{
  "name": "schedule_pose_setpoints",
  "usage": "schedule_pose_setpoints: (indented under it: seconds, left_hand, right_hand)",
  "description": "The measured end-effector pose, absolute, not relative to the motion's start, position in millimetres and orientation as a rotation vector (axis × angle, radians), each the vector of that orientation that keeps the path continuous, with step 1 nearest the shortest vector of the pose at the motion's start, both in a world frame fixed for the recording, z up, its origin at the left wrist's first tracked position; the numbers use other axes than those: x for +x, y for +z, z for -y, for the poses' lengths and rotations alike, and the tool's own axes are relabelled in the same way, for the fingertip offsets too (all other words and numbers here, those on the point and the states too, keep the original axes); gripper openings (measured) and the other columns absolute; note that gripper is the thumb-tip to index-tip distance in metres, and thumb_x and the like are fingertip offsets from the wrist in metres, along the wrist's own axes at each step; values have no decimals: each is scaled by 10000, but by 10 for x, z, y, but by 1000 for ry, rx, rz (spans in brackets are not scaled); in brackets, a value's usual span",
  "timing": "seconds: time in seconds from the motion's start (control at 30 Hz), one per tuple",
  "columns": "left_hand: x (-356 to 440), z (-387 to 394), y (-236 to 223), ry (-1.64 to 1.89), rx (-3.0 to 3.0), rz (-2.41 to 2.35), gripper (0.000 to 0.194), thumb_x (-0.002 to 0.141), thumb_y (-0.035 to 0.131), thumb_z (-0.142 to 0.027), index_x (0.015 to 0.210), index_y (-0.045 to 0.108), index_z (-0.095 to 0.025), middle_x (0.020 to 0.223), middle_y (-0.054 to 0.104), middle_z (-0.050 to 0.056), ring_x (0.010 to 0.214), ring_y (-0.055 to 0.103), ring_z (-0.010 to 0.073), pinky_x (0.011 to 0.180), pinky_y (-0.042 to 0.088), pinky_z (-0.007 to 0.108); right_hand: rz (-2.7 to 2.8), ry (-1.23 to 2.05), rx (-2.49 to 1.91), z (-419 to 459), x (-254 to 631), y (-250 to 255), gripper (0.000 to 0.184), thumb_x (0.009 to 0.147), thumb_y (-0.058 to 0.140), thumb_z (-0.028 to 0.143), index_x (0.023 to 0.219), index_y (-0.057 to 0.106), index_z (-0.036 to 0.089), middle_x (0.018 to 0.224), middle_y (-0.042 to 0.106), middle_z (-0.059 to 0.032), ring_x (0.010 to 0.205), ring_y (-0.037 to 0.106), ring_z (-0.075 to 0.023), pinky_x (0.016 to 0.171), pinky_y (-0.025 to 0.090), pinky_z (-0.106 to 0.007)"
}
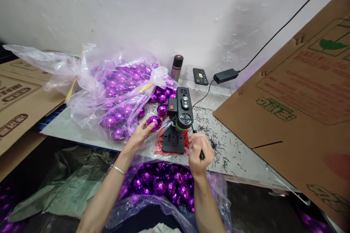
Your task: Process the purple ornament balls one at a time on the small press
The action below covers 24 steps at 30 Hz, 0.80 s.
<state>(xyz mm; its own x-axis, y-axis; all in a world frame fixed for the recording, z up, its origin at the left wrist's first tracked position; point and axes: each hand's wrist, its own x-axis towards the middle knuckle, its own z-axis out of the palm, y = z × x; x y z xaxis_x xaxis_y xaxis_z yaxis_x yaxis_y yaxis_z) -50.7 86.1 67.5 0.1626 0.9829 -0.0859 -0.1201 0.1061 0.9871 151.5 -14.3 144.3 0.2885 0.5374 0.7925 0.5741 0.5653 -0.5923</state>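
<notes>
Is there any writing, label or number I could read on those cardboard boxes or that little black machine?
Nothing reads clearly.
Cardboard box on the right: red and green print with a green logo, too blurred to read.
Cardboard on the left: dark brown lettering, too skewed and blurred to read.
Black machine: buttons and a red switch, no legible text.
Remote control: markings too small.

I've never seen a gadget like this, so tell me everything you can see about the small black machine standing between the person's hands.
The small black machine looks like a miniature bench press or drill of dark plastic and metal. Its boxy head carries a red switch, round buttons and two speaker-like grilles, with a green band below. It stands upright on a flat slotted black base over a red sheet on the grey table. A black cable runs from it toward the wall. The right hand grips its side lever; the left hand holds a purple faceted ball beside it.
</notes>
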Motion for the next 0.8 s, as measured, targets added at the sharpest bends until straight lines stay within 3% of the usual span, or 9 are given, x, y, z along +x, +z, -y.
schedule_pose_setpoints:
  seconds: [0.1,0.2,0.47,0.8]
  left_hand:
    - [-305,-631,554,1029,934,-970,722,705,892,-518,1299,633,-202,1207,760,115,1071,742,257,968,593,378]
    - [-85,-548,429,1038,946,-975,746,666,914,-504,1279,613,-203,1201,756,103,1119,721,256,1048,546,400]
    - [169,-581,183,1040,1528,-1059,570,769,857,-456,1229,637,-199,1206,731,115,1149,695,285,1063,519,465]
    - [145,-587,157,1032,2062,-1144,533,852,809,-434,1298,619,-213,1227,726,111,1191,671,319,1073,500,493]
  right_hand:
    - [1314,21,-1089,118,1495,1583,346,1027,459,142,693,494,222,657,530,14,640,550,-128,610,429,-297]
    - [1313,52,-1109,113,1491,1677,362,1030,464,147,676,470,221,648,500,27,631,528,-112,604,410,-282]
    - [1342,36,-1095,133,1508,1679,344,1020,456,110,694,478,218,678,508,24,655,528,-107,614,425,-273]
    - [1368,-6,-1099,158,1510,1650,322,1003,455,83,715,492,219,692,541,15,659,548,-116,608,436,-282]
